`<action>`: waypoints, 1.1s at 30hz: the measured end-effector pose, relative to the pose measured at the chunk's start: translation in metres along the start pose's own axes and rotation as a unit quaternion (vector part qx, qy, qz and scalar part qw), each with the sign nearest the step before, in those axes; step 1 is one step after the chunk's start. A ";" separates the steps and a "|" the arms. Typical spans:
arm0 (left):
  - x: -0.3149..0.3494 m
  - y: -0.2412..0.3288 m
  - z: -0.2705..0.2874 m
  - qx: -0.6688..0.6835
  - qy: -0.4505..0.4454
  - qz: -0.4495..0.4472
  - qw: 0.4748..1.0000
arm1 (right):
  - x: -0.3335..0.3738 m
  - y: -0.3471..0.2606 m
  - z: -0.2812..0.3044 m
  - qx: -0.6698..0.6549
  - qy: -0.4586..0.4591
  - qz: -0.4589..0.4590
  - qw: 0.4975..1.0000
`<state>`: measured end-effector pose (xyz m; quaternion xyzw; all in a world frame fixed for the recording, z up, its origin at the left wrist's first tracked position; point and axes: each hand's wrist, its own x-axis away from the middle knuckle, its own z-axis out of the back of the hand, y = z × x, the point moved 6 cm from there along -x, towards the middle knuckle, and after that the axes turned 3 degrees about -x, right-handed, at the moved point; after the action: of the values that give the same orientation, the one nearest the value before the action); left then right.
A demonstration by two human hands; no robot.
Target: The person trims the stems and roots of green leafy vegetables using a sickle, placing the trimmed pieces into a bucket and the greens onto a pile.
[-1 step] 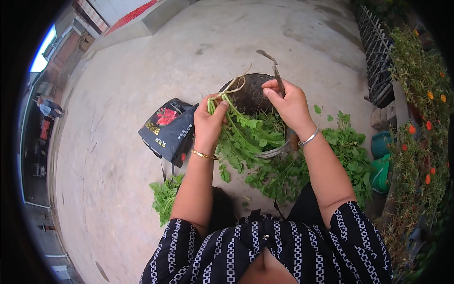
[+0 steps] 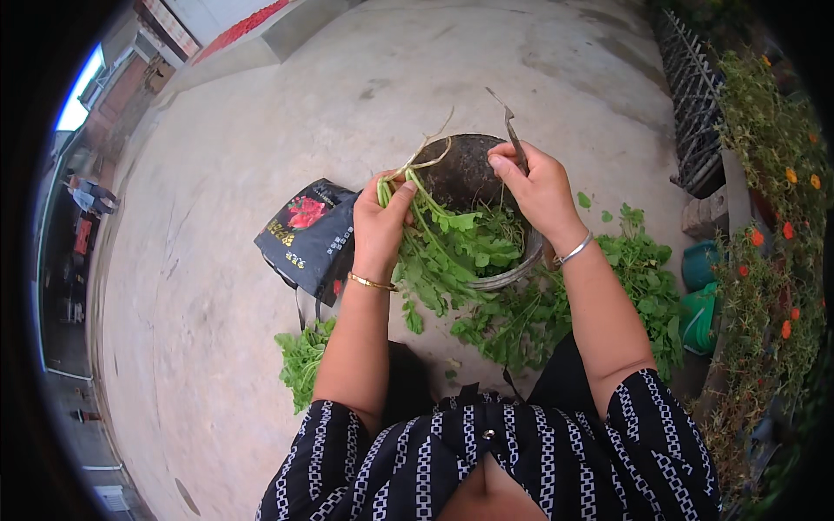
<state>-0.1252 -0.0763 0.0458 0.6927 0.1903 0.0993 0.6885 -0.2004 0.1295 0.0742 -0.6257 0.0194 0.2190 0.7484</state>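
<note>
My left hand [image 2: 382,221] is closed around the stems of a bunch of leafy greens [image 2: 434,252]. Its pale, thin roots stick up beyond the fingers, and its leaves hang down over a bucket. My right hand [image 2: 543,195] grips what looks like a small sickle [image 2: 514,139], its narrow bent blade pointing up and away from me. The two hands are apart, both over the round dark bucket [image 2: 465,161], which has a dirty inside and a metallic near rim. More greenery [image 2: 499,234] lies in the bucket.
A black bag [image 2: 304,230] with a red flower print lies left of the bucket. Loose greens [image 2: 300,360] rest beside my left knee, and a larger heap [image 2: 638,269] is on the right. Green buckets [image 2: 698,317] and a flower bed [image 2: 773,260] line the right side.
The sickle has turned in my right hand, so its blade shows more edge-on. My right hand has shifted slightly right; the roots in my left hand have swung a little left.
</note>
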 end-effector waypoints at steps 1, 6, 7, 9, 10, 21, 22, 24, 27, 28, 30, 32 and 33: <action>0.000 -0.003 0.005 0.008 0.001 0.023 1.000 | 0.001 -0.006 0.004 0.031 -0.011 0.018 0.999; -0.001 -0.007 -0.005 0.217 -0.112 0.164 0.956 | 0.033 -0.037 0.004 0.156 -0.056 0.276 0.947; 0.002 -0.008 -0.006 0.245 -0.132 0.182 0.943 | 0.040 -0.042 0.000 0.176 -0.084 0.292 0.936; 0.008 -0.015 -0.012 0.283 -0.112 0.258 0.917 | 0.051 -0.044 -0.008 0.204 -0.122 0.340 0.910; 0.012 -0.009 -0.014 0.281 -0.137 0.253 0.915 | 0.052 -0.041 -0.011 0.212 -0.133 0.341 0.906; 0.028 -0.008 -0.034 0.537 -0.305 0.273 0.737 | 0.055 -0.026 -0.014 0.215 -0.155 0.322 0.909; 0.027 -0.020 -0.043 0.578 -0.297 0.286 0.704 | 0.055 -0.017 -0.009 0.231 -0.157 0.312 0.908; 0.030 -0.006 -0.033 0.599 -0.282 0.278 0.696 | 0.051 -0.025 -0.017 0.203 -0.157 0.316 0.913; 0.030 -0.003 -0.026 0.572 -0.295 0.252 0.722 | 0.047 -0.029 -0.023 0.183 -0.149 0.317 0.919; 0.031 -0.002 -0.024 0.549 -0.286 0.249 0.745 | 0.045 -0.029 -0.024 0.177 -0.144 0.318 0.920; 0.028 -0.018 -0.035 0.553 -0.290 0.252 0.739 | 0.042 -0.014 -0.019 0.195 -0.136 0.302 0.923; 0.027 -0.021 -0.042 0.586 -0.299 0.252 0.710 | 0.037 -0.004 -0.018 0.210 -0.118 0.289 0.926; 0.025 -0.016 -0.044 0.582 -0.293 0.251 0.716 | 0.034 -0.002 -0.019 0.218 -0.104 0.284 0.928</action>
<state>-0.1218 -0.0261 0.0279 0.9733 -0.1819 -0.0699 0.1210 -0.1644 0.1214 0.0619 -0.3893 0.1659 0.4762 0.7708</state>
